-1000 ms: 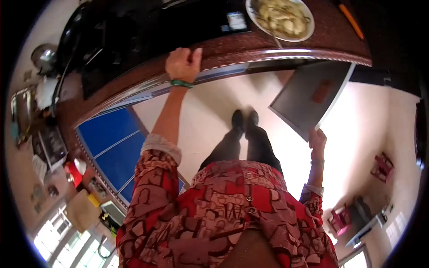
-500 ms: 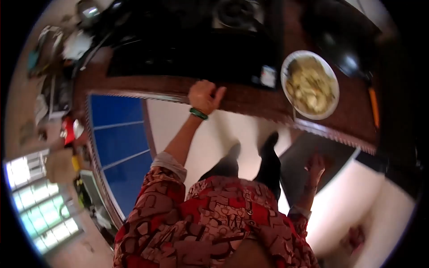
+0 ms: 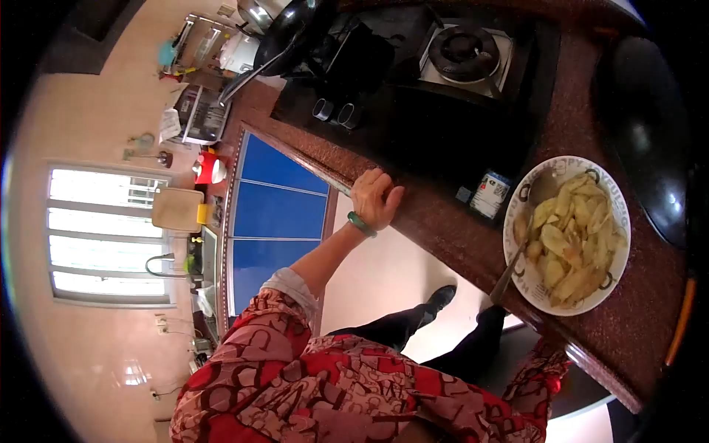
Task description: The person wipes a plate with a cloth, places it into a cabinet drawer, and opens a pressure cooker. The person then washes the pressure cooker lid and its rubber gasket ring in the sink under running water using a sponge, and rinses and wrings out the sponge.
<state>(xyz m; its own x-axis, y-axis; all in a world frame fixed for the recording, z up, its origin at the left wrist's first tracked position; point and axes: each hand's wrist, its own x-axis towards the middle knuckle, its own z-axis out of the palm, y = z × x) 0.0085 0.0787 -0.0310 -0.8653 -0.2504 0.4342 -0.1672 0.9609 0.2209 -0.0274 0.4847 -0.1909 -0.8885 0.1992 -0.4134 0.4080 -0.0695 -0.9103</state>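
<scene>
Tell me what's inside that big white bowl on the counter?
The bowl holds a heap of pale yellowish food pieces and what looks like a spoon, its handle sticking out over the rim. The heap covers the bottom, so anything beneath can't be seen.

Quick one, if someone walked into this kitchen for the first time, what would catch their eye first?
Probably the white bowl of pale yellow food, sitting on the brown counter at the right, near its front edge. Next, the bright blue cabinet panels below the counter, left of centre. Between them, the person's left hand, with a green bangle at the wrist, rests on the counter's front edge.
</scene>
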